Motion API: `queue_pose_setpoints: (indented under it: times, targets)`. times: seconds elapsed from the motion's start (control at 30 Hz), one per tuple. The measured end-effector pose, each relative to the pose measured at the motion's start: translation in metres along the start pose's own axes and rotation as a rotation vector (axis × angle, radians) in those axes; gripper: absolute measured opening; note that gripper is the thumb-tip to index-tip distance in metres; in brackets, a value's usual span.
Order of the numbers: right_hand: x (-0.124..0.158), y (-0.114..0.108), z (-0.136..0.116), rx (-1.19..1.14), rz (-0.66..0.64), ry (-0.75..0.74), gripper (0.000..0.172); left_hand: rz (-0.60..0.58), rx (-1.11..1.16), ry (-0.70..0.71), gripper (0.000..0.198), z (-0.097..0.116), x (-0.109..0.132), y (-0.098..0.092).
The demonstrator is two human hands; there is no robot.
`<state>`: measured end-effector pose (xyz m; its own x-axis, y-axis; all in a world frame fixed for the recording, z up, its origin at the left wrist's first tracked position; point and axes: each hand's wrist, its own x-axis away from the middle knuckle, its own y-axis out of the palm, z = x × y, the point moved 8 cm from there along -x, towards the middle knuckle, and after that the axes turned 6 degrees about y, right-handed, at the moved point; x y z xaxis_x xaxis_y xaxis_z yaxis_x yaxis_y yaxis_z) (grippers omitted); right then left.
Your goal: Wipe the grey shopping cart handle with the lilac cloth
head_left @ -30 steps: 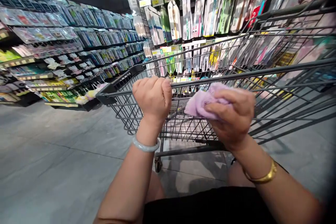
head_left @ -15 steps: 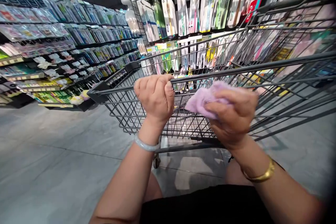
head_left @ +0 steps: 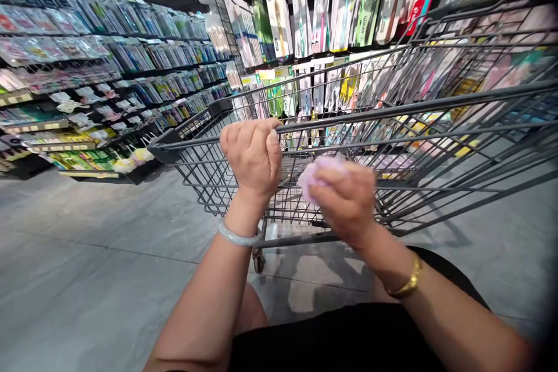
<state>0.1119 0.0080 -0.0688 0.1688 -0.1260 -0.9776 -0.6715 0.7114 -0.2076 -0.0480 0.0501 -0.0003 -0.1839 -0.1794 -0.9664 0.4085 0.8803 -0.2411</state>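
Note:
A dark grey wire shopping cart (head_left: 436, 128) stands right in front of me in a shop aisle. My left hand (head_left: 251, 154) is closed in a fist round the cart's top bar (head_left: 392, 109), a pale bangle on its wrist. My right hand (head_left: 346, 200) is closed on a small lilac cloth (head_left: 314, 171), held against the cart's wire side below the bar. This hand is a little blurred. A gold bangle sits on its wrist.
Shelves of packaged goods (head_left: 108, 70) run along the left of the aisle. Hanging packets on a rack (head_left: 331, 17) stand close behind the cart. Grey tiled floor (head_left: 87, 279) spreads to the left and below.
My right hand with the lilac cloth has moved left and lower along the cart's side. The cloth now looks more bunched up. My left hand stays on the bar.

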Motion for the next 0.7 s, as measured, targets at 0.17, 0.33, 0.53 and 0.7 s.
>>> queue_pose_setpoints:
  times: [0.17,0.33,0.53,0.7]
  targets:
    - [0.047,0.064,-0.055,-0.059,-0.377,-0.198,0.012,0.011,0.034,-0.002,0.037,-0.001,-0.001,0.000]
    - [0.013,0.035,-0.029,-0.037,-0.186,-0.095,0.006,-0.023,0.032,-0.021,0.039,-0.002,-0.001,0.002]
    - [0.027,0.048,-0.039,-0.005,-0.190,-0.176,0.005,-0.013,0.023,-0.014,0.038,0.000,-0.002,-0.002]
    - [0.039,0.064,-0.056,-0.033,-0.291,-0.251,0.007,-0.249,0.088,0.067,0.037,-0.004,-0.015,-0.006]
